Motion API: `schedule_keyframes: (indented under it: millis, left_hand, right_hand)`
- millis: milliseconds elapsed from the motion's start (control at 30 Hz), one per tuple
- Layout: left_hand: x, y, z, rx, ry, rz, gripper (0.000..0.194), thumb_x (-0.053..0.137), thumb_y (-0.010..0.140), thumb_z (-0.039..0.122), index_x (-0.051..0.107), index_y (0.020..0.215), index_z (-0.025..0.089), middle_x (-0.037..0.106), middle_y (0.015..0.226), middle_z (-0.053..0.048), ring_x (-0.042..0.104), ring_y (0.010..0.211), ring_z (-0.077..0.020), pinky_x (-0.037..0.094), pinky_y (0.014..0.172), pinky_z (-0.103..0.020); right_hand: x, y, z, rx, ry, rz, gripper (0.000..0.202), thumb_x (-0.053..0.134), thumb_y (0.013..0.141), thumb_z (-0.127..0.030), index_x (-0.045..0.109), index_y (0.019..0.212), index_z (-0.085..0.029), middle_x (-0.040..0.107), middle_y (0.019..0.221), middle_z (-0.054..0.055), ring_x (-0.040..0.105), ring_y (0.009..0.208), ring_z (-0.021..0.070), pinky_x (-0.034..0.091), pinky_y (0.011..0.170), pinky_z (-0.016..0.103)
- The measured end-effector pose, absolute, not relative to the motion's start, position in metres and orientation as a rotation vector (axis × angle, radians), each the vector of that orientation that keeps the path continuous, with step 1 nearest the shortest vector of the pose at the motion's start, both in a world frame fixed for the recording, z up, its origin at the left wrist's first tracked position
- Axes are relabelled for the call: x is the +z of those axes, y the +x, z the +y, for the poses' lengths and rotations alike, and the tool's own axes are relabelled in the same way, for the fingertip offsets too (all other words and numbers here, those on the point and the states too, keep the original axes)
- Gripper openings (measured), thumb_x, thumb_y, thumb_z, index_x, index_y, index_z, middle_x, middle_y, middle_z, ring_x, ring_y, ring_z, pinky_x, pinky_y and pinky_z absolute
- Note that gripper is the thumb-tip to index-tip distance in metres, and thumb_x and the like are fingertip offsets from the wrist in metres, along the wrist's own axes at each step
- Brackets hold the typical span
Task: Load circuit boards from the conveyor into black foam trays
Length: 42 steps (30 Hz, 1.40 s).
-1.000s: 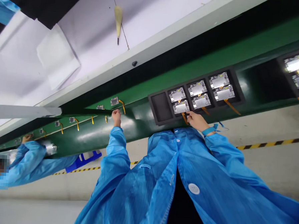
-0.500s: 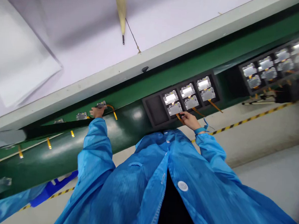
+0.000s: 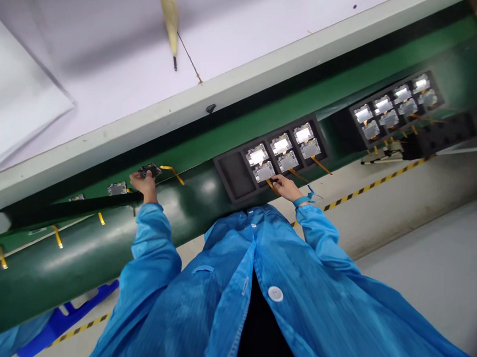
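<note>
My left hand (image 3: 144, 184) is closed on a small circuit board (image 3: 150, 169) above the green bench, and an orange ribbon cable (image 3: 173, 171) trails from the board to the right. My right hand (image 3: 285, 186), with a blue wrist strap, pinches at the orange ribbon (image 3: 272, 186) at the front edge of a black tray (image 3: 227, 187). The tray's leftmost compartment holds nothing; the other three each carry a pair of boards. The nearest pair's lower board (image 3: 264, 172) lies just above my right fingertips.
A second black tray (image 3: 355, 132) with several boards lies at the right, beside a dark block (image 3: 444, 136). More boards (image 3: 117, 188) rest at the left beyond a dark bar (image 3: 72, 208). A pale-handled tool (image 3: 169, 18) hangs above the white ledge. A blue bin (image 3: 69, 316) stands below.
My left hand has turned and lifted the board slightly off the bench. My right hand stays at the ribbon by the tray. The whole view has shifted, moving most things left.
</note>
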<state>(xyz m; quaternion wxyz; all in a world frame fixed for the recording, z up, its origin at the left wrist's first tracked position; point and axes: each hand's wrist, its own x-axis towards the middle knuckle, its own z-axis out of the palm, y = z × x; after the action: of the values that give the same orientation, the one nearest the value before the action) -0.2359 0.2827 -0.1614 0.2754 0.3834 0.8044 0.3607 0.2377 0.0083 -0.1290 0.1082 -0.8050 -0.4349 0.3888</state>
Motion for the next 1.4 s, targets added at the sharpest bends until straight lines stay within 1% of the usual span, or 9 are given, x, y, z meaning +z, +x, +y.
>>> schedule_keyframes:
  millis: [133,267,367,500,633,867,1067,1300,1400]
  left_hand:
    - [-0.149,-0.2,0.231,1.122,0.878,2.008,0.039,0.063,0.087,0.01,0.027,0.09,0.025,0.045,0.097,0.003,0.061,0.088,-0.012,0.063,0.085,-0.035]
    - [-0.13,-0.132,0.149,1.203,0.771,1.679,0.035,0.073,0.086,0.026,0.038,0.092,0.025,0.055,0.09,0.003,0.065,0.086,-0.0143,0.062,0.085,-0.033]
    - [-0.111,-0.073,0.092,1.113,0.857,1.466,0.042,0.082,0.083,0.042,0.046,0.094,0.025,0.063,0.09,0.001,0.068,0.083,-0.0155,0.062,0.082,-0.03]
    - [-0.087,-0.022,0.05,1.052,0.988,1.328,0.049,0.084,0.083,0.056,0.049,0.095,0.025,0.065,0.086,0.001,0.07,0.077,-0.0153,0.06,0.076,-0.027]
    - [-0.068,-0.007,0.039,1.071,1.08,1.251,0.049,0.086,0.083,0.058,0.051,0.091,0.025,0.059,0.076,0.004,0.065,0.067,-0.0127,0.056,0.069,-0.025]
    - [-0.063,0.001,0.031,1.021,1.195,1.216,0.049,0.086,0.083,0.061,0.055,0.086,0.024,0.062,0.08,0.0,0.063,0.074,-0.0143,0.054,0.071,-0.025]
    - [-0.067,0.014,0.026,0.977,1.225,1.237,0.047,0.082,0.085,0.064,0.067,0.1,0.023,0.073,0.106,-0.007,0.072,0.102,-0.0228,0.057,0.097,-0.035]
    - [-0.086,0.02,0.032,0.883,1.113,1.248,0.045,0.082,0.087,0.057,0.068,0.111,0.022,0.078,0.109,-0.008,0.076,0.099,-0.0245,0.063,0.09,-0.037]
    - [-0.1,0.011,0.052,0.858,0.99,1.319,0.041,0.082,0.087,0.046,0.066,0.115,0.021,0.078,0.113,-0.009,0.077,0.101,-0.0252,0.064,0.086,-0.037]
  right_hand:
    - [-0.123,0.236,0.01,1.128,-2.361,-1.253,0.03,0.059,0.092,-0.023,0.075,0.118,-0.019,0.078,0.089,0.007,0.072,0.086,0.0238,0.055,0.086,0.032]
    - [-0.105,0.223,0.011,0.92,-2.302,-1.23,0.023,0.058,0.094,-0.027,0.075,0.108,-0.02,0.073,0.081,0.007,0.068,0.078,0.0241,0.055,0.08,0.034]
    - [-0.084,0.199,0.016,0.763,-2.058,-1.266,0.025,0.057,0.097,-0.034,0.075,0.109,-0.021,0.074,0.092,0.01,0.066,0.079,0.0241,0.057,0.08,0.036]
    - [-0.06,0.168,0.027,0.829,-1.714,-1.315,0.031,0.061,0.1,-0.045,0.072,0.121,-0.025,0.074,0.111,0.009,0.063,0.075,0.02,0.059,0.079,0.036]
    - [-0.052,0.168,0.033,0.889,-1.638,-1.264,0.032,0.065,0.098,-0.052,0.073,0.112,-0.024,0.073,0.106,0.008,0.063,0.075,0.0192,0.058,0.077,0.036]
    - [-0.065,0.196,0.023,1.039,-1.48,-1.106,0.043,0.072,0.09,-0.066,0.073,0.087,-0.023,0.072,0.09,0.006,0.065,0.082,0.0218,0.056,0.076,0.037]
    - [-0.075,0.199,0.017,1.239,-1.387,-0.963,0.05,0.079,0.08,-0.07,0.067,0.076,-0.022,0.064,0.083,0.003,0.057,0.061,0.0142,0.052,0.06,0.033]
    - [-0.087,0.199,0.016,1.396,-1.415,-0.844,0.052,0.076,0.08,-0.074,0.067,0.087,-0.023,0.059,0.061,-0.002,0.06,0.054,0.0167,0.049,0.054,0.03]
    - [-0.097,0.2,0.016,1.405,-1.426,-0.869,0.057,0.078,0.078,-0.072,0.069,0.104,-0.023,0.071,0.08,0.002,0.068,0.063,0.0178,0.054,0.057,0.03]
